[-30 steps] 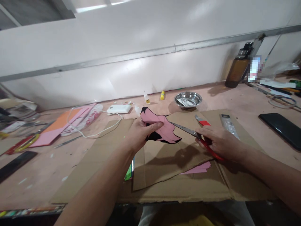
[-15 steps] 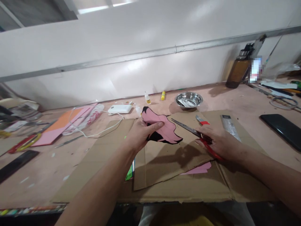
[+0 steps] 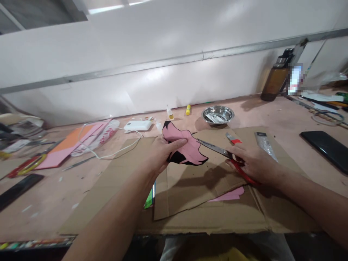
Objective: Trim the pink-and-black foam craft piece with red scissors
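Note:
Between the thumb and fingers of my left hand (image 3: 167,152) is a pink paper cutout (image 3: 187,145) with black edges and a wavy outline, held above the cardboard (image 3: 195,192). My right hand (image 3: 252,163) grips red-handled scissors (image 3: 217,148), their blades pointing left. The blade tips are at the cutout's right edge; whether they touch it I cannot tell. A box cutter (image 3: 233,138) with a red part lies just beyond my right hand. Pink paper scraps (image 3: 230,194) stick out from under the upper cardboard piece, and a green strip (image 3: 149,199) shows near my left forearm.
Behind the cardboard stand a steel bowl (image 3: 217,115), a glue stick (image 3: 188,110) and a small bottle (image 3: 170,113). A white power bank (image 3: 138,125) with a cable and colored sheets (image 3: 62,146) lie left. To the right are a metal ruler-like strip (image 3: 265,145), a black phone (image 3: 326,148) and a brown bottle (image 3: 276,79).
The scissor tips have come closer to the cutout's right edge, and the blades appear nearly closed. My left hand and the cutout have shifted slightly left.

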Available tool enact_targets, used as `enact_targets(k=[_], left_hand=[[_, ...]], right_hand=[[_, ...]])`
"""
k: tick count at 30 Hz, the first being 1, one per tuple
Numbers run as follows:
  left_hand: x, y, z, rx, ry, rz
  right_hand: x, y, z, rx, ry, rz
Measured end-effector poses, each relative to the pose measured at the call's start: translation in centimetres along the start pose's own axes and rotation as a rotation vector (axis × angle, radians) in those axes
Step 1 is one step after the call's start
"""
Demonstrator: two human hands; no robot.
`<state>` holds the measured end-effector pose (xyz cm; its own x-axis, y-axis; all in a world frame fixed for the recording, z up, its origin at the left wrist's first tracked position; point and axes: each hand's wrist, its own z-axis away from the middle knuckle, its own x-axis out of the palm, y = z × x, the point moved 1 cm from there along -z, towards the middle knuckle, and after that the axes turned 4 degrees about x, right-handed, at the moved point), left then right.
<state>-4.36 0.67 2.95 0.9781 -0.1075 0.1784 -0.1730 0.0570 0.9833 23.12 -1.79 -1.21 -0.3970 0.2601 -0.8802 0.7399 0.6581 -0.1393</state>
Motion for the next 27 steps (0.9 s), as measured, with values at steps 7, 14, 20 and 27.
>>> enact_targets(k=[7,14,20,27], left_hand=[[0.17,-0.01,0.14,-0.02,0.012,-0.001],[0.38,0.16,0.21,-0.011,0.028,-0.008],[0.43,0.22,0.29,-0.045,0.024,0.003],[0.46,0.07,0.15,-0.059,-0.01,0.039]], right_hand=[[0.19,0.13,0.15,-0.009,0.01,0.017],[0.22,0.14,0.1,-0.015,0.01,-0.003],[0.17,0.09,0.23,0.008,-0.013,-0.021],[0.42,-0.15,-0.12,0.193,-0.052,-0.174]])
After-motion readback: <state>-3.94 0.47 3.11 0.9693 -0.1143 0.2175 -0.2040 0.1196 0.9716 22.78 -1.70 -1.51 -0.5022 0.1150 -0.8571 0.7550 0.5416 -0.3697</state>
